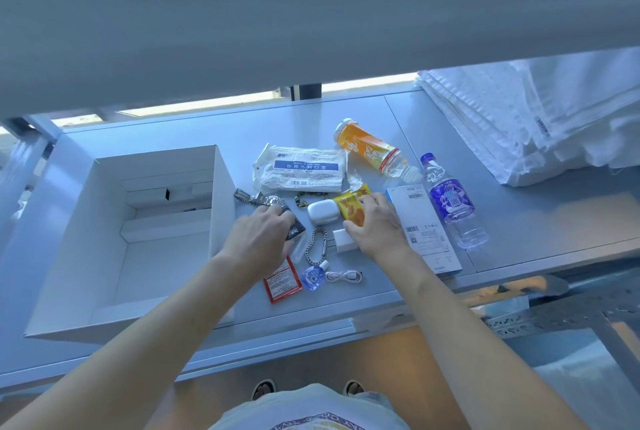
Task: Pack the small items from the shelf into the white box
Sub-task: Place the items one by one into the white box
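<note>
Two bare forearms reach from the lower edge over a pale grey shelf [408, 118]. Left hand [258, 237] lies palm-down over a small black sachet [295, 228], fingers curled around its top, fingertips near a silver metal watch [266, 200]. Right hand [375, 222] lies palm-down with fingers resting on a yellow snack packet [351, 206] and thumb touching a white charger cube [341, 239]; whether this grip pinches either item cannot be told.

Open white cardboard box [221, 187] stands at the left of the shelf, holding only white inserts. Between the hands lie a silver earbud case [322, 212] and a braided grey bracelet [317, 246]. Nearer the shelf's front edge sit a red-and-white packet [282, 282], a small blue bottle [313, 277] and a coiled white cable [344, 276]. Farther back lie a face-mask packet [301, 170], an orange drink bottle [370, 149] on its side, a purple-labelled water bottle [450, 199] and a flat white-and-blue carton [426, 232]. Folded white padded mailers [519, 118] are stacked at the right.
</note>
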Tool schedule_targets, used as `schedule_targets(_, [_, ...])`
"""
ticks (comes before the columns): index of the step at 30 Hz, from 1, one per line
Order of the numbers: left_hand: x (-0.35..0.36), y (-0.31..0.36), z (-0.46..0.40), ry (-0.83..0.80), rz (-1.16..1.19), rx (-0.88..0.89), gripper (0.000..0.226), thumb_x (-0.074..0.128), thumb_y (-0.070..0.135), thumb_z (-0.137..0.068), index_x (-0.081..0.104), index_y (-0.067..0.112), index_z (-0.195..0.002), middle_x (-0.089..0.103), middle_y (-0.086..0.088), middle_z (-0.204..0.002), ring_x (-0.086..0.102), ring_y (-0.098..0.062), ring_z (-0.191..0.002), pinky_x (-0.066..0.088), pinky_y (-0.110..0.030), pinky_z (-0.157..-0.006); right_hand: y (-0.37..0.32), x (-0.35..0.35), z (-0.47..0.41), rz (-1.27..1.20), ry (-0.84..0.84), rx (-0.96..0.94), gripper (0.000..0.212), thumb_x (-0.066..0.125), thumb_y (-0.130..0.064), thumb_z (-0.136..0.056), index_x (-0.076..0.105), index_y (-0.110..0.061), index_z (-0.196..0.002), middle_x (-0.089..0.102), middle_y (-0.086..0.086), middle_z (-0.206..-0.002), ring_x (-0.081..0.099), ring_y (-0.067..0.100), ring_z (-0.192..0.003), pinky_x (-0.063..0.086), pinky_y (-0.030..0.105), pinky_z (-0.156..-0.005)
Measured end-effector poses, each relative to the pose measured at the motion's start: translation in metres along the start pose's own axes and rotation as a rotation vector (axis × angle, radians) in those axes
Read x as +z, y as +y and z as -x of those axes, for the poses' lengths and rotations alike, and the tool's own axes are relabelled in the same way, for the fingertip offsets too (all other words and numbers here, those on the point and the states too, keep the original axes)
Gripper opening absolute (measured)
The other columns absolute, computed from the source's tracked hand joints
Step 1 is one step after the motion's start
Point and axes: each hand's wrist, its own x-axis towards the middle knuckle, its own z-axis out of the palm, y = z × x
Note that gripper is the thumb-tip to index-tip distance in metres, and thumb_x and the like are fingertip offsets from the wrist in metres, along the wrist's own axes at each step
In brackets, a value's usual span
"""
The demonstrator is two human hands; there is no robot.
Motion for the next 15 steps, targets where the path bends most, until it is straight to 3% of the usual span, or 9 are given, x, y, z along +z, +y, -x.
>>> schedule_targets(7, [-0.014,0.014,-0.012,0.05,0.084,0.075,0.032,0.059,0.042,-0.097,0.056,0.025,-0.124,0.057,0.003,-0.117,0.056,-0.022,-0.111,0.05,-0.036,-0.085,-0.006,0.005,-0.014,0.011,0.046,0.086,0.07,0.076,-0.043,-0.084,0.048,-0.012,-0.141,0.053,0.011,-0.132,0.057,0.031,-0.12,0.049,0.04,-0.101])
schedule_targets(13, [-0.014,0.02,-0.018,0.046,0.09,0.114,0.031,0.061,0.038,-0.094,0.057,0.026,-0.122,0.056,0.004,-0.115,0.056,-0.022,-0.107,0.05,-0.035,-0.081,-0.012,0.0,-0.017,0.012,0.105,0.081,0.043,0.074,-0.033,-0.072,0.055,-0.016,-0.106,0.062,0.008,-0.107,0.063,0.031,-0.099,0.053,0.036,-0.08])
schedule_targets(15, [-0.015,0.02,-0.019,0.039,0.114,0.125,0.032,0.062,0.038,-0.094,0.056,0.026,-0.123,0.056,0.004,-0.115,0.056,-0.022,-0.108,0.05,-0.037,-0.083,-0.012,-0.002,-0.014,0.009,0.13,0.053,0.041,0.073,-0.03,-0.071,0.058,-0.015,-0.106,0.062,0.007,-0.105,0.063,0.031,-0.099,0.053,0.035,-0.079])
